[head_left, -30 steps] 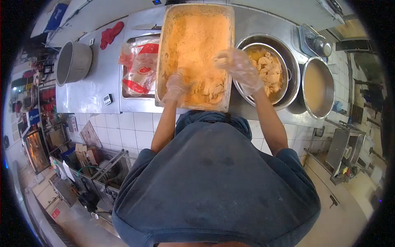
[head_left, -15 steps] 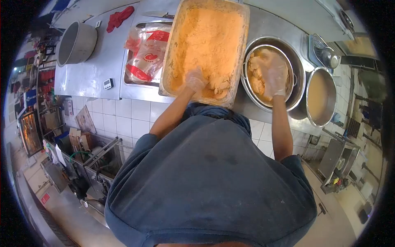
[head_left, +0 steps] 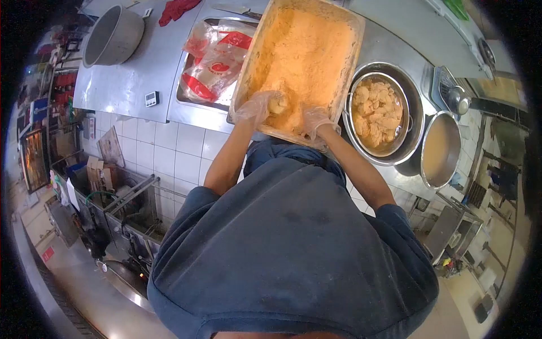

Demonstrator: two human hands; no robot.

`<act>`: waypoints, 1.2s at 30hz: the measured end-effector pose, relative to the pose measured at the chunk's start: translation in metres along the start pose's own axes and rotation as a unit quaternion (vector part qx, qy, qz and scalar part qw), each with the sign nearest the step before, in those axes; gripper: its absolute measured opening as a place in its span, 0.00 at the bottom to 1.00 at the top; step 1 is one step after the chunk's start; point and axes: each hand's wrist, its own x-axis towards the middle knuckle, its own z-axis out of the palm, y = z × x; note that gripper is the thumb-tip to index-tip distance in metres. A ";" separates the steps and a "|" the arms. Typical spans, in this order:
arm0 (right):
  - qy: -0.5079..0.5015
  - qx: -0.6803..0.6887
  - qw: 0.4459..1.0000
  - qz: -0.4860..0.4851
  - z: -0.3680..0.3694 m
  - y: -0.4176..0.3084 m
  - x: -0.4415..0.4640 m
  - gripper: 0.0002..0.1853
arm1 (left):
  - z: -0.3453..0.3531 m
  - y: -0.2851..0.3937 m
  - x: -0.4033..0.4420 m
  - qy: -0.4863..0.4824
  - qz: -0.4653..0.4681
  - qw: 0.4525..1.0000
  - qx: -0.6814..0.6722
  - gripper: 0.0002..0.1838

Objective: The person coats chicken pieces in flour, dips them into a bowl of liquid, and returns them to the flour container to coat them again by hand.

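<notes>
A large tray (head_left: 357, 62) of orange breading powder lies in front of me. My left hand (head_left: 257, 108), in a clear plastic glove, is at its near left, with fingers closed around a coated chicken piece (head_left: 278, 103). Gloved too, my right hand (head_left: 317, 120) is in the powder at the near right corner; its fingertips are hidden there. To the right, a steel bowl of raw chicken pieces (head_left: 377, 113) in liquid sits inside a larger steel bowl (head_left: 418, 107).
Far right stands a steel bowl of cloudy liquid (head_left: 439, 151), with a wire basket (head_left: 446, 85) behind it. On the left are a plastic bag (head_left: 217, 65) in a steel tray, a small timer (head_left: 152, 99), a deep pot (head_left: 116, 37) and a red cloth (head_left: 178, 10).
My right hand has left the chicken bowl and come back to the powder tray. My left hand has closed on a coated piece. The view has shifted, so the counter items appear moved.
</notes>
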 end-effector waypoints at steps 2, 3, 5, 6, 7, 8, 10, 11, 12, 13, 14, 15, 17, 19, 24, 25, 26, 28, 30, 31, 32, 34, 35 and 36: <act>-0.048 0.001 0.999 -0.014 0.012 0.011 0.005 0.16 | 0.004 -0.002 0.005 0.090 -0.053 0.994 -0.011 0.29; -0.073 0.006 0.997 -0.019 0.038 0.031 0.016 0.18 | 0.022 0.047 0.004 0.117 -0.084 0.989 -0.010 0.29; -0.066 0.032 0.997 -0.003 0.050 0.039 0.017 0.21 | 0.074 0.170 -0.022 0.185 -0.150 0.970 0.048 0.29; -0.028 0.052 0.998 0.016 0.037 0.034 0.012 0.22 | 0.088 0.211 -0.027 0.193 -0.166 0.961 0.110 0.29; 0.007 0.073 0.997 0.035 0.021 0.025 0.004 0.24 | 0.100 0.238 -0.034 0.196 -0.177 0.949 0.170 0.29; 0.007 0.163 0.985 0.054 -0.008 0.015 -0.005 0.23 | 0.090 0.223 -0.030 0.152 -0.151 0.930 0.298 0.27; 0.008 0.337 0.937 0.092 -0.066 -0.002 -0.017 0.22 | 0.073 0.202 -0.027 0.073 -0.086 0.836 0.538 0.25; 0.047 0.357 0.930 0.077 -0.056 0.003 -0.014 0.23 | 0.069 0.195 -0.030 0.089 -0.019 0.831 0.549 0.23; 0.086 0.375 0.921 0.061 -0.038 0.014 -0.006 0.24 | 0.066 0.188 -0.031 0.106 0.050 0.821 0.558 0.21; 0.125 0.393 0.910 0.046 -0.042 0.011 -0.005 0.26 | 0.065 0.185 -0.034 0.120 0.117 0.809 0.564 0.20; 0.129 0.365 0.921 0.045 -0.047 0.010 -0.007 0.28 | 0.064 0.180 -0.033 0.129 0.141 0.822 0.536 0.20; 0.133 0.337 0.931 0.043 -0.053 0.009 -0.009 0.30 | 0.062 0.175 -0.029 0.138 0.165 0.834 0.508 0.20; 0.153 0.257 0.953 0.049 -0.063 0.003 -0.010 0.33 | 0.058 0.162 -0.023 0.167 0.178 0.858 0.452 0.21; 0.180 0.153 0.970 0.063 -0.063 0.000 -0.009 0.36 | 0.059 0.158 -0.022 0.207 0.153 0.882 0.394 0.21; 0.162 0.203 0.960 0.103 -0.072 -0.003 0.000 0.35 | 0.059 0.178 -0.027 0.111 0.163 0.882 0.428 0.22; 0.147 0.224 0.958 0.104 -0.075 -0.003 0.004 0.35 | 0.059 0.179 -0.028 0.079 0.178 0.884 0.426 0.23; 0.154 0.255 0.952 0.070 -0.068 0.002 0.011 0.34 | 0.060 0.179 -0.024 0.049 0.123 0.884 0.448 0.24; 0.164 0.316 0.935 0.003 -0.044 0.015 0.030 0.35 | 0.068 0.179 -0.013 0.004 0.050 0.890 0.454 0.24; 0.111 0.493 0.861 -0.054 -0.032 0.021 0.045 0.35 | 0.073 0.183 -0.008 -0.008 0.055 0.920 0.388 0.23; 0.098 0.554 0.824 -0.061 -0.036 0.019 0.045 0.34 | 0.075 0.187 -0.007 -0.006 0.077 0.938 0.337 0.22; 0.084 0.612 0.783 -0.065 -0.040 0.016 0.045 0.32 | 0.074 0.193 -0.006 -0.020 0.038 0.956 0.292 0.22; 0.083 0.684 0.724 -0.033 -0.045 0.010 0.035 0.27 | 0.072 0.200 -0.007 -0.047 -0.042 0.978 0.197 0.21; 0.133 0.588 0.797 -0.042 -0.043 0.010 0.026 0.28 | 0.070 0.196 -0.004 -0.058 -0.046 0.963 0.257 0.23; 0.180 0.480 0.857 -0.052 -0.043 0.014 0.018 0.29 | 0.068 0.191 0.004 -0.068 -0.049 0.945 0.317 0.24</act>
